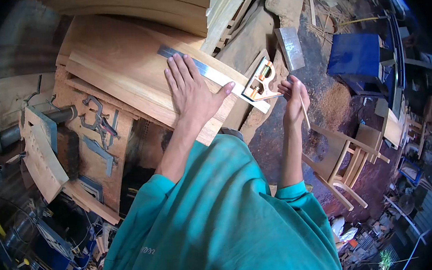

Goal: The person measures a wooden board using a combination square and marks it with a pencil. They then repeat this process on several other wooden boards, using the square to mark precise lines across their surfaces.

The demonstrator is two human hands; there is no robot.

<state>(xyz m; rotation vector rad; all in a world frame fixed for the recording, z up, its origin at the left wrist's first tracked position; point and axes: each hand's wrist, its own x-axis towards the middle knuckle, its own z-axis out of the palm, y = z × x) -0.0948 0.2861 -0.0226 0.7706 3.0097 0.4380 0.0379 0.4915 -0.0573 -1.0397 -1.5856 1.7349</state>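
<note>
A wooden board (119, 66) lies on the workbench with a combination square (216, 76) across it. My left hand (190, 89) is spread palm down over the square's steel blade and the board, fingers stretched out and thumb out to the side. The square's head (261, 82), with its small level vials, sits at the board's right edge, and the blade tip sticks out past it. My right hand (294, 98) is closed around a thin wooden pencil (305, 111) just right of the square's head, its fingertips close to the head's corner.
A stack of boards (135, 7) rises behind the workpiece. Left of it, clamps (97, 119) and metal pieces lie on a dusty bench top. To the right are a blue metal cabinet (353, 62), a sawdust pile (336, 100) and a wooden chair (347, 162) on the floor.
</note>
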